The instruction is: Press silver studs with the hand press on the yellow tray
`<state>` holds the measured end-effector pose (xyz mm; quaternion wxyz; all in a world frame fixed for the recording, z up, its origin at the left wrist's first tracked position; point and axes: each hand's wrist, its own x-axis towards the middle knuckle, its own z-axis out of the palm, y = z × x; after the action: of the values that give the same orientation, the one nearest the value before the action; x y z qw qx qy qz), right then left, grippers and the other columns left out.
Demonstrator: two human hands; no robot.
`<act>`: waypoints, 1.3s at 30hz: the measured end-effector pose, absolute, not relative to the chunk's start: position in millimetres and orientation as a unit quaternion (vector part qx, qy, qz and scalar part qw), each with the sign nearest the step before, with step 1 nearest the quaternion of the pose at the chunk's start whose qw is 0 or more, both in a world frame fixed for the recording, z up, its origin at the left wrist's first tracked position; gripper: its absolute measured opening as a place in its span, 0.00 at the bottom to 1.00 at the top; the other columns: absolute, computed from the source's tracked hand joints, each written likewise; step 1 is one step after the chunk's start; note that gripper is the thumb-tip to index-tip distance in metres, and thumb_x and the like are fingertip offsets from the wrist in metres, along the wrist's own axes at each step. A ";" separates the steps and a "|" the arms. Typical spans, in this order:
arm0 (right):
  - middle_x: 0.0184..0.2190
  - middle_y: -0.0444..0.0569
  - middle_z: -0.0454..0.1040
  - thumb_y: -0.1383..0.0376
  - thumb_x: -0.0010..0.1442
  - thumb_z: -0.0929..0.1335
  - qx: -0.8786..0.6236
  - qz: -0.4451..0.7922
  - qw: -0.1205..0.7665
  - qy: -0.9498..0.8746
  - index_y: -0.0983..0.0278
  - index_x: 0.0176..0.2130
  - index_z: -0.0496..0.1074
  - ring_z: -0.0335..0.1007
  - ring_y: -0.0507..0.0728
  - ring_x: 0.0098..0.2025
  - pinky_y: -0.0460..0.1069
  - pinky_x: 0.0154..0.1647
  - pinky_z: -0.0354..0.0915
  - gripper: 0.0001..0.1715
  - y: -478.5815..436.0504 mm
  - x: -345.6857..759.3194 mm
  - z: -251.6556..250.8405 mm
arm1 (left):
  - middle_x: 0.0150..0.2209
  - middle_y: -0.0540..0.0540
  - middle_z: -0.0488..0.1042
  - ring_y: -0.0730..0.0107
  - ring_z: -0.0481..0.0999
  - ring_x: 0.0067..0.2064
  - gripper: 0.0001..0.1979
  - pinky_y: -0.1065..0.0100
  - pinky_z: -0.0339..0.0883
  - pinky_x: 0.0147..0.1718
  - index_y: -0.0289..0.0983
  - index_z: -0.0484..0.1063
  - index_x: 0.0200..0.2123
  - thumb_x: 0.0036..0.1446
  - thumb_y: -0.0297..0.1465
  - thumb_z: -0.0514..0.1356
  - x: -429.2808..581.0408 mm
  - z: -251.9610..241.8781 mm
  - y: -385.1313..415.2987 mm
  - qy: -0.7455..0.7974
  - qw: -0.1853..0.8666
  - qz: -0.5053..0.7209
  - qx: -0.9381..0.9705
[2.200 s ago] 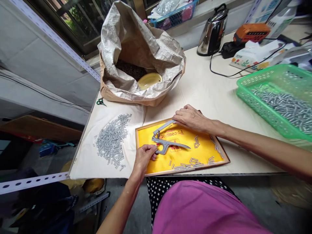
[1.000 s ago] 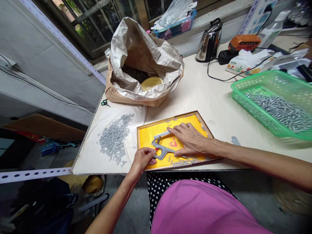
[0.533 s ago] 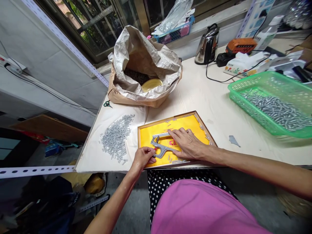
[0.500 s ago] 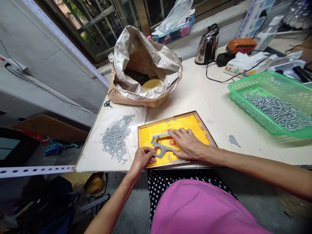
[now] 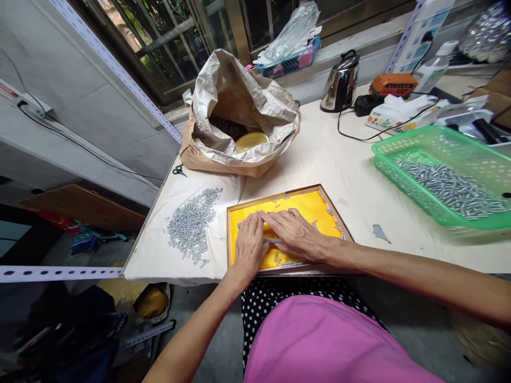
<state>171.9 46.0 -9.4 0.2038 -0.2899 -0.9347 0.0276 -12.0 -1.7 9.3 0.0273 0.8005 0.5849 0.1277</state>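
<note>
A wooden-framed tray (image 5: 315, 189) with a yellow lining sits at the table's near edge, with small metal pieces scattered inside it. A grey plier-like hand tool (image 5: 273, 241) lies in it, almost fully covered by both hands. My left hand (image 5: 249, 246) rests flat over the tool's left end, fingers stretched forward. My right hand (image 5: 294, 234) lies flat across the handles, its fingertips meeting those of the left hand. Left of the tray, a heap of small metal pieces (image 5: 190, 226) lies on a white cloth (image 5: 147, 260).
An open paper sack (image 5: 239, 106) holding a yellow bowl (image 5: 250, 141) stands behind the tray. A green basket (image 5: 383, 166) with several metal pieces sits at the right. Small scissors (image 5: 179, 171), a kettle (image 5: 340, 82) with a cord and a grey scrap (image 5: 378, 232) are on the table.
My left hand left its pinch at the tool's jaw and now lies flat over the tool. My right hand slid left over the handles. The view shifted slightly.
</note>
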 end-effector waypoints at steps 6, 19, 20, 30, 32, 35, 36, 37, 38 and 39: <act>0.46 0.61 0.73 0.60 0.64 0.67 -0.368 -0.048 0.141 -0.918 0.74 0.59 0.64 0.66 0.66 0.49 0.61 0.56 0.53 0.29 54.7 163.2 -2.0 | 0.53 0.39 0.71 0.52 0.70 0.54 0.29 0.54 0.66 0.54 0.36 0.61 0.60 0.56 0.28 0.63 -13.2 16.0 21.3 0.603 0.008 0.053 0.796; 0.34 0.53 0.73 0.68 0.67 0.63 -0.285 -0.025 0.112 -0.952 0.67 0.39 0.72 0.64 0.59 0.38 0.53 0.43 0.56 0.08 85.5 163.6 -22.7 | 0.44 0.40 0.76 0.55 0.71 0.49 0.09 0.61 0.66 0.46 0.36 0.71 0.44 0.62 0.33 0.61 -7.3 10.0 33.5 0.640 0.028 -0.010 0.768; 0.36 0.54 0.73 0.65 0.67 0.64 -0.289 -0.033 0.130 -0.948 0.68 0.42 0.72 0.65 0.60 0.40 0.54 0.45 0.57 0.10 85.7 166.5 -24.6 | 0.46 0.39 0.76 0.55 0.71 0.50 0.13 0.60 0.66 0.48 0.36 0.70 0.47 0.61 0.33 0.62 -7.3 7.4 33.8 0.640 0.026 0.003 0.768; 0.37 0.52 0.74 0.68 0.66 0.65 -0.257 -0.091 0.149 -0.951 0.65 0.37 0.72 0.64 0.61 0.43 0.55 0.45 0.55 0.06 71.9 177.6 -45.2 | 0.46 0.38 0.74 0.56 0.73 0.49 0.18 0.60 0.66 0.50 0.33 0.70 0.54 0.62 0.35 0.60 -21.2 -1.9 54.0 0.633 0.157 0.066 0.755; 0.31 0.50 0.72 0.68 0.67 0.64 -0.269 -0.107 0.157 -0.944 0.64 0.35 0.70 0.62 0.60 0.37 0.54 0.41 0.52 0.08 66.5 177.3 -48.8 | 0.43 0.39 0.75 0.57 0.74 0.47 0.13 0.61 0.67 0.49 0.34 0.73 0.49 0.64 0.32 0.57 -23.3 -1.4 59.0 0.652 0.155 0.060 0.740; 0.29 0.48 0.70 0.71 0.66 0.63 -0.263 -0.121 0.177 -0.941 0.64 0.34 0.69 0.59 0.59 0.34 0.53 0.39 0.49 0.09 58.3 176.7 -45.8 | 0.42 0.41 0.77 0.59 0.75 0.47 0.10 0.62 0.67 0.49 0.36 0.76 0.44 0.63 0.30 0.57 -20.6 -3.9 67.5 0.687 0.145 0.095 0.706; 0.28 0.48 0.70 0.72 0.66 0.62 -0.260 -0.121 0.180 -0.941 0.63 0.34 0.68 0.59 0.58 0.33 0.53 0.39 0.48 0.09 56.3 176.5 -42.4 | 0.42 0.41 0.77 0.60 0.75 0.47 0.09 0.63 0.67 0.49 0.36 0.76 0.43 0.63 0.30 0.58 -18.0 -5.1 70.4 0.696 0.148 0.113 0.693; 0.28 0.47 0.70 0.73 0.66 0.62 -0.260 -0.122 0.182 -0.940 0.63 0.34 0.68 0.58 0.58 0.33 0.53 0.38 0.48 0.09 55.1 176.4 -38.1 | 0.42 0.42 0.78 0.60 0.76 0.47 0.09 0.63 0.67 0.49 0.35 0.77 0.43 0.64 0.30 0.58 -14.9 -6.0 73.2 0.703 0.151 0.130 0.683; 0.28 0.47 0.69 0.73 0.65 0.62 -0.264 -0.123 0.183 -0.939 0.63 0.34 0.67 0.58 0.58 0.32 0.53 0.38 0.47 0.09 54.5 176.7 -33.6 | 0.43 0.41 0.78 0.61 0.76 0.47 0.10 0.63 0.68 0.48 0.35 0.77 0.44 0.64 0.30 0.58 -11.7 -6.2 75.5 0.707 0.153 0.145 0.675; 0.28 0.47 0.69 0.73 0.65 0.62 -0.269 -0.124 0.183 -0.937 0.63 0.34 0.67 0.58 0.58 0.32 0.53 0.38 0.47 0.09 54.6 177.5 -29.4 | 0.43 0.41 0.78 0.61 0.76 0.46 0.10 0.64 0.68 0.48 0.35 0.77 0.45 0.64 0.30 0.58 -8.9 -5.5 77.3 0.708 0.150 0.157 0.673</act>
<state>177.5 54.6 -29.4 0.1829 -0.2693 -0.9374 -0.1238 -8.9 77.3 -5.5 0.1497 0.6727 0.7075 0.1566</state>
